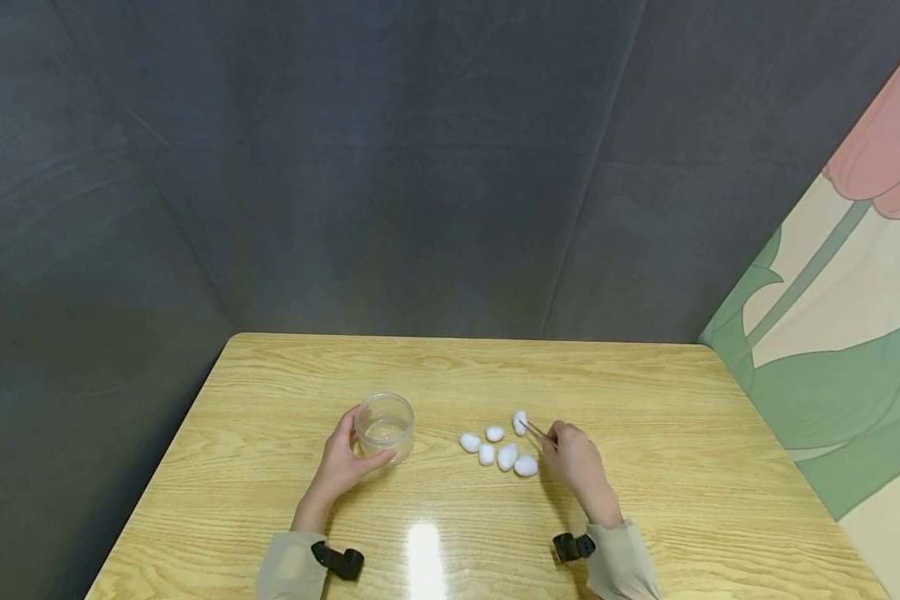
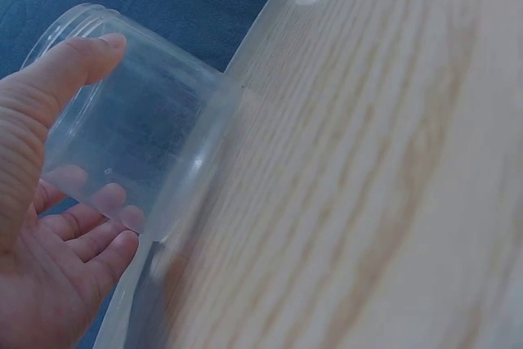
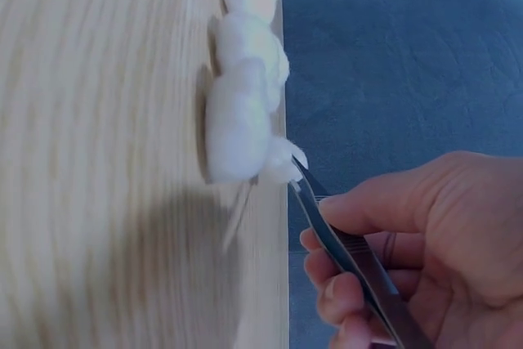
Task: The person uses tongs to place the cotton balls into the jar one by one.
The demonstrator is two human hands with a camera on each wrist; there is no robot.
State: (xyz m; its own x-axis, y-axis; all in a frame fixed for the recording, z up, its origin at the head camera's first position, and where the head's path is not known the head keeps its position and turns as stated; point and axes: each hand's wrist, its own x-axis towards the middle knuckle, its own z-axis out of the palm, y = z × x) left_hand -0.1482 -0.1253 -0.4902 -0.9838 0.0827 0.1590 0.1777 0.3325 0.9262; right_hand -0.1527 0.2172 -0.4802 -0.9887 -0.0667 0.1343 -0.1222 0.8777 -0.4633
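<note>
Light wood-grain table [image 1: 645, 392], dark grey cloth backdrop behind its far edge.

Left hand [image 1: 342, 463]: its grip is curled round a small clear round plastic jar [image 1: 385, 426], thumb on one side of the wall, fingers on the other. Jar is stood upright on the table, left of centre, open mouth up, and appears empty. In the left wrist view the fingers [image 2: 90, 230] are seen through the clear wall.

Right hand [image 1: 576, 458]: grip is closed on thin metal tweezers [image 1: 536, 432], pinched between thumb and fingers. The tips are set at the farthest white cotton ball [image 1: 521, 422]; in the right wrist view a wisp of fibre is caught at the tips [image 3: 292, 167].

Five more white cotton balls [image 1: 497, 451] are clustered loose near the table centre, between the two hands, closer to the near edge.

Handling, judged: the balls are taken as very light, soft and compressible, not fragile, but fibres likely shed. A bite through the middle of the body is judged safer than a stray tuft. Jar is judged light and smooth, easily tipped, so steadying at the wall suits it.
</note>
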